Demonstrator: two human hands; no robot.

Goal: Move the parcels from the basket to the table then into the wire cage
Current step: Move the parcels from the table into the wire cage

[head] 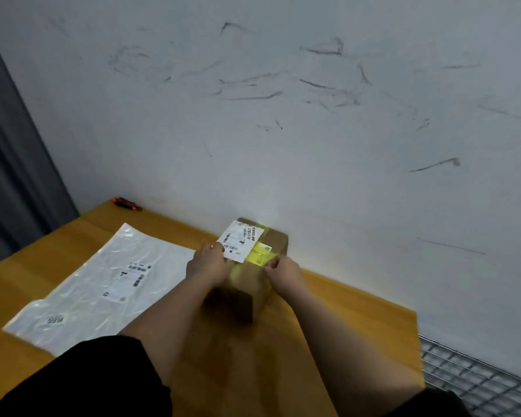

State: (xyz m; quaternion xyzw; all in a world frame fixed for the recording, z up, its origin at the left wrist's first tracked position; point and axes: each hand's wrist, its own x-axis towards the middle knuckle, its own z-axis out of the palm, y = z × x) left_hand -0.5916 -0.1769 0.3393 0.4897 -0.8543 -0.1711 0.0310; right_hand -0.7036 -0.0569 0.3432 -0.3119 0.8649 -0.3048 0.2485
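Centrally, a brown cardboard box stands on the wooden surface, its far end close against the scuffed wall; left hand grips its near-left top edge, fingers curled over the corner of the white shipping label; right hand holds the near-right top edge, fingers bent onto the yellow tape; a hold from both sides probably suits a box this bulky, whether for setting it square or for lifting it toward the cage; which of the two cannot be told. Label print mostly too small to read; one bold line looks like "45-6-562", uncertain. Left of the box, apart from it, a flat white poly mailer lies on the surface, face up, with its own label and a handwritten mark resembling "991" seen upside down. Orange-and-black tool at the far-left corner, by the wall. Wire cage just beyond the surface's right end, lower down. Basket not in view.
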